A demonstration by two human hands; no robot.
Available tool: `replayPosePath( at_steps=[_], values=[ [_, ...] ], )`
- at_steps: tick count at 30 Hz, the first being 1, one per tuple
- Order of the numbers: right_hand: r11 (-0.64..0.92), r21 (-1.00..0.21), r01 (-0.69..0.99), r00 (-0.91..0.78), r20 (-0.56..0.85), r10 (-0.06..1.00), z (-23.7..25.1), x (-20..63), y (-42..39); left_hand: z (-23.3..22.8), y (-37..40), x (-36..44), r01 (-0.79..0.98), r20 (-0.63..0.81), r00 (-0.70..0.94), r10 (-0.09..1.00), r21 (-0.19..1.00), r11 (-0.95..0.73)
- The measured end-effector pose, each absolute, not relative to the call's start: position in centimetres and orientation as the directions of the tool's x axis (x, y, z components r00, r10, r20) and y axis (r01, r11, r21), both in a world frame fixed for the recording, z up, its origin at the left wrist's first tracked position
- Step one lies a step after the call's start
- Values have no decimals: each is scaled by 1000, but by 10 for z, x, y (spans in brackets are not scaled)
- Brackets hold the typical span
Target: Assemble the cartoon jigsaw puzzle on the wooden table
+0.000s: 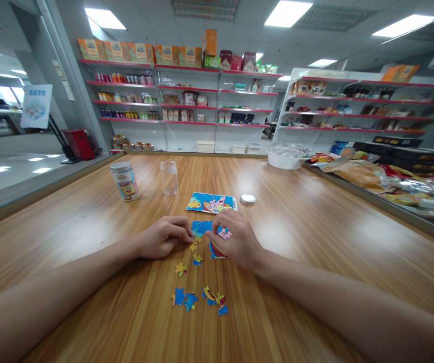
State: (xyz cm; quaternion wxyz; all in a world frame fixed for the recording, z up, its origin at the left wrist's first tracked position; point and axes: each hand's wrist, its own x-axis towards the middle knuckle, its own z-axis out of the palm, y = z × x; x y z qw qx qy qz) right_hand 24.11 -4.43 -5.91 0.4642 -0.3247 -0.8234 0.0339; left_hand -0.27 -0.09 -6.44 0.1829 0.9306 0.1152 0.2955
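Note:
A partly joined jigsaw puzzle point(201, 228), blue with pink and red parts, lies on the wooden table between my hands. My left hand point(168, 236) rests at its left edge, fingertips closed on a small puzzle piece beside yellow pieces point(193, 247). Over the puzzle's right side curls my right hand point(237, 239), thumb and forefinger bent together; what they pinch is hidden. Nearer me lie loose pieces: a yellow one point(181, 269), a blue-yellow one point(197, 259), a blue group point(185, 298) and a red-yellow-blue group point(215, 300). Just beyond the puzzle is a printed picture card point(212, 202).
A cartoon-printed can point(125, 182) and a clear jar point(169, 178) stand at the back left. Right of the card lies a silver lid point(248, 199). A white basin point(287, 159) sits at the far edge, packaged snacks point(364, 174) at right. Stocked shelves point(186, 93) rise behind.

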Motion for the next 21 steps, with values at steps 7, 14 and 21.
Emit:
replayPosePath(
  at_steps=[7, 14, 21],
  values=[
    [821, -357, 446, -390, 748, 537, -62, 243, -42, -65, 0, -3, 112, 497, 803, 329, 417, -902],
    [817, -353, 455, -395, 742, 541, -61, 242, -43, -65, 0, -3, 98, 505, 799, 325, 423, -901],
    [839, -363, 406, -410, 748, 521, -60, 242, -46, -66, 0, -3, 106, 503, 800, 328, 418, -902]
  ],
)
